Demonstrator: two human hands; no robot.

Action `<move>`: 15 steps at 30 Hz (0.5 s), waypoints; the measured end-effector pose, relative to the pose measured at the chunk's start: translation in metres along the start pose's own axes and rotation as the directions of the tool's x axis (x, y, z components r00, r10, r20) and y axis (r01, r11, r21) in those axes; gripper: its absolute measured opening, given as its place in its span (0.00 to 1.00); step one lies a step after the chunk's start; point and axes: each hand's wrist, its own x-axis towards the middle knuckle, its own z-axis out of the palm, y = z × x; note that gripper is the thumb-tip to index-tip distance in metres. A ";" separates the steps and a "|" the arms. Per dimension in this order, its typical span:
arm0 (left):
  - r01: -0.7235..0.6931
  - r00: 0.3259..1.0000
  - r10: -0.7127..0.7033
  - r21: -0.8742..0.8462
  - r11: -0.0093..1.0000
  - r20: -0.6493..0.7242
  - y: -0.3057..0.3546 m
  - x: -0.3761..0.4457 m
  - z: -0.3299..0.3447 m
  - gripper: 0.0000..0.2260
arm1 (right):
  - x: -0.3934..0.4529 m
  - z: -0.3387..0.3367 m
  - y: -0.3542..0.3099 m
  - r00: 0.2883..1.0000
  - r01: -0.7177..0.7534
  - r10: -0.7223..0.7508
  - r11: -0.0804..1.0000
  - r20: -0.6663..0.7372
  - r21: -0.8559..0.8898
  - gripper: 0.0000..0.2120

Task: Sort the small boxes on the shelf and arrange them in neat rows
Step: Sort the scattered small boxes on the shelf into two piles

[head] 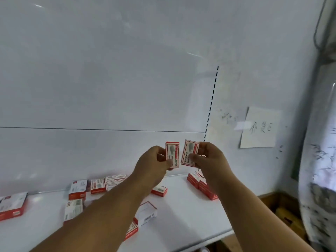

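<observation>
Both hands are raised in front of the white back panel, above the white shelf [181, 215]. My left hand [152, 162] pinches a small red-and-white box [172, 153], held upright with its printed face toward me. Just to its right, my right hand [209, 159] pinches a second box of the same kind [190, 151], tilted slightly. The two boxes are side by side and apart. Several more red-and-white boxes lie scattered on the shelf below, such as one [77, 189] at the left and one [159, 190] under my left wrist.
A stack of the same boxes [203, 186] sits at the shelf's right, partly behind my right arm. A larger red-and-white box [12, 205] lies at the far left. A paper note [258, 128] is taped to the wall. A patterned curtain [320, 160] hangs at the right.
</observation>
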 end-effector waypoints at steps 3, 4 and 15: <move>0.001 1.000 0.000 -0.077 0.997 0.016 0.009 0.003 0.015 0.08 | 0.007 -0.019 -0.009 0.999 0.040 -0.041 0.996 -0.022 -0.084 0.11; 0.016 1.000 -0.012 -0.120 0.993 0.028 0.011 0.004 0.020 0.08 | 0.010 -0.024 -0.009 0.998 0.053 -0.057 0.991 -0.027 -0.127 0.11; 0.217 0.976 -0.216 -0.109 0.970 0.026 0.004 0.057 0.106 0.07 | 0.101 -0.086 0.050 0.992 -0.008 0.041 0.963 0.118 -0.270 0.18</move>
